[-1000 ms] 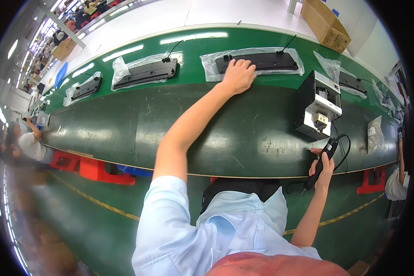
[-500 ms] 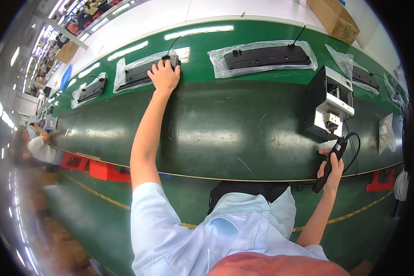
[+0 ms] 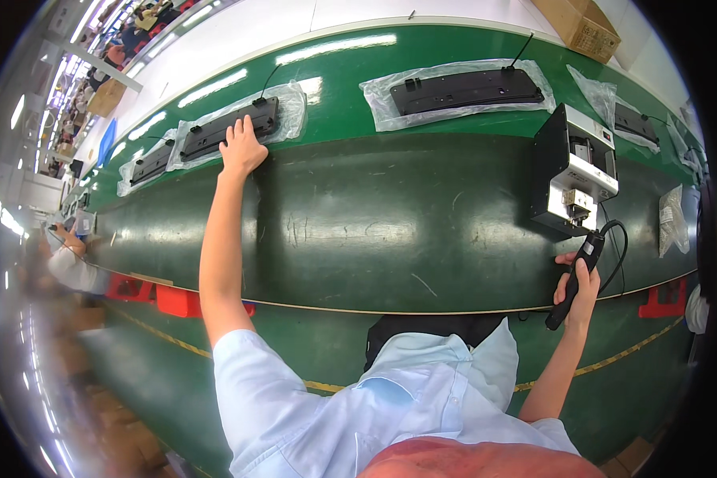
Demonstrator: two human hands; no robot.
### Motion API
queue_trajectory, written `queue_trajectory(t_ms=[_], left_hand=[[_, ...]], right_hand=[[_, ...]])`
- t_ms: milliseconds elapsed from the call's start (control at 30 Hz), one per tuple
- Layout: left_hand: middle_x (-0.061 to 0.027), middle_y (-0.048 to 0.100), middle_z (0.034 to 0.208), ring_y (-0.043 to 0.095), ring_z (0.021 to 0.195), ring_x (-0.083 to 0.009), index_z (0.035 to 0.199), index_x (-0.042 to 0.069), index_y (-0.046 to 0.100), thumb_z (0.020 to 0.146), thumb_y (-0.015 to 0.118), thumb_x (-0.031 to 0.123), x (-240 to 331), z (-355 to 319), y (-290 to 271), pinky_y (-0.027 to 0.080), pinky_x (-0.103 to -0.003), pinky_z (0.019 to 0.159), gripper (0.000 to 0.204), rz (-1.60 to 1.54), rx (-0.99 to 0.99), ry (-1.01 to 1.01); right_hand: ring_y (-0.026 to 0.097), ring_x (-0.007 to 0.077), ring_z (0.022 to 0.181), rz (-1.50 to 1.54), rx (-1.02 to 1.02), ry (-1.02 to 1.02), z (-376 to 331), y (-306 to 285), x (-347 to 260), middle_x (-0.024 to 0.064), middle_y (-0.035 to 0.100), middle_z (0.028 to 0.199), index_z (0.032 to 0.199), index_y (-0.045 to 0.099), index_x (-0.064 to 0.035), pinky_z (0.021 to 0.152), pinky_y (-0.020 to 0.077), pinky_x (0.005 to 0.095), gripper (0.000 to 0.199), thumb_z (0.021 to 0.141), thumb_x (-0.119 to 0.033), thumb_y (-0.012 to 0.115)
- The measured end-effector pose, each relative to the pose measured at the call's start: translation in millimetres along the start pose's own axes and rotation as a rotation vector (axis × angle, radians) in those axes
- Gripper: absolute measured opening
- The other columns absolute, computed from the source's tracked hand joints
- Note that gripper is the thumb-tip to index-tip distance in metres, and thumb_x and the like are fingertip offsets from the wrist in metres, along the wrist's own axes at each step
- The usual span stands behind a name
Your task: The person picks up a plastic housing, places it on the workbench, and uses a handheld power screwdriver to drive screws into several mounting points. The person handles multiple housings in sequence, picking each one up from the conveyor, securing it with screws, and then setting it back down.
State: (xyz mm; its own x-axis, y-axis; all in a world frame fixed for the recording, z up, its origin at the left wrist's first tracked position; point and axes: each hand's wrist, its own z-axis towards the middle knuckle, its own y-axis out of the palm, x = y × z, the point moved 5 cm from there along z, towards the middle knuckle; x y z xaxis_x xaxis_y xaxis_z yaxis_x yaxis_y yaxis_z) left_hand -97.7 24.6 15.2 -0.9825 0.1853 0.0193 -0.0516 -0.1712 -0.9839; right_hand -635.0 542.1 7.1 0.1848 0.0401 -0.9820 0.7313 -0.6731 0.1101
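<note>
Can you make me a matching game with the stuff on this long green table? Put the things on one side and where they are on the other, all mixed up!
Things:
1. left hand
2. right hand
3. cardboard box
4. white-fronted machine

Places:
A. standing upright on the green table, just above the right hand
B. at the far right corner, beyond the table
C. resting on a black keyboard in a clear plastic bag
D. wrapped around a black corded tool

Pairs: 1-C, 2-D, 3-B, 4-A
</note>
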Motion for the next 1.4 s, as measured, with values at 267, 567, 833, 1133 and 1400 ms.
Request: queue_trajectory(t_ms=[267, 567, 833, 1133, 1400], left_hand=[[-0.0138, 0.038, 0.162, 0.040, 0.147, -0.0374, 0.160, 0.011, 0.032, 0.085, 0.059, 0.010, -4, 33, 6, 0.036, -0.063, 0.114, 0.080, 0.371, -0.141, 0.145], [-0.0064, 0.072, 0.088, 0.070, 0.096, -0.0296, 0.089, 0.011, 0.067, 0.079, 0.061, 0.010, 18, 23, -25, 0.049, -0.047, 0.081, 0.012, 0.259, 0.490, 0.171], [-0.0069, 0.071, 0.082, 0.068, 0.082, -0.0294, 0.086, 0.011, 0.069, 0.079, 0.063, 0.008, 171, -102, -121, 0.045, -0.043, 0.075, 0.010, -0.096, 0.569, 0.503], [-0.0186, 0.070, 0.115, 0.065, 0.091, -0.0304, 0.110, -0.003, 0.069, 0.067, 0.063, 0.009, 339, -324, -157, 0.044, -0.043, 0.073, 0.046, -0.319, 0.320, 0.975], [-0.0298, 0.063, 0.127, 0.057, 0.096, -0.0331, 0.121, -0.004, 0.070, 0.079, 0.062, 0.015, 419, -397, -111, 0.043, -0.040, 0.074, 0.046, -0.363, 0.293, 1.351]], right_hand=[[0.048, 0.0110, 0.044, -0.002, 0.011, -0.006, 0, 2, -1, 0.0183, 0.068, 0.106, 0.109, 0.057, 0.0035, 0.037, 0.0399, 0.0266, 0.032, 0.106, -0.028, 0.056], [0.050, 0.0108, 0.044, 0.025, -0.015, -0.003, 0, 3, 0, 0.0169, 0.068, 0.104, 0.109, 0.059, 0.0024, 0.038, 0.0415, 0.0274, 0.032, 0.105, -0.029, 0.058], [0.050, 0.0118, 0.043, 0.070, -0.002, -0.041, -5, -6, -3, 0.0185, 0.069, 0.101, 0.108, 0.059, 0.0047, 0.038, 0.0414, 0.0279, 0.034, 0.105, -0.029, 0.057], [0.049, 0.0126, 0.048, 0.376, -0.037, -0.031, 0, -20, -1, 0.0124, 0.062, 0.089, 0.117, 0.055, 0.0016, 0.044, 0.0423, 0.0292, 0.041, 0.107, -0.038, 0.052], [0.054, 0.0150, 0.064, 0.337, 0.141, -0.348, -46, -81, -86, 0.0075, 0.056, 0.090, 0.128, 0.052, 0.0019, 0.056, 0.0457, 0.0315, 0.042, 0.106, -0.033, 0.052]])
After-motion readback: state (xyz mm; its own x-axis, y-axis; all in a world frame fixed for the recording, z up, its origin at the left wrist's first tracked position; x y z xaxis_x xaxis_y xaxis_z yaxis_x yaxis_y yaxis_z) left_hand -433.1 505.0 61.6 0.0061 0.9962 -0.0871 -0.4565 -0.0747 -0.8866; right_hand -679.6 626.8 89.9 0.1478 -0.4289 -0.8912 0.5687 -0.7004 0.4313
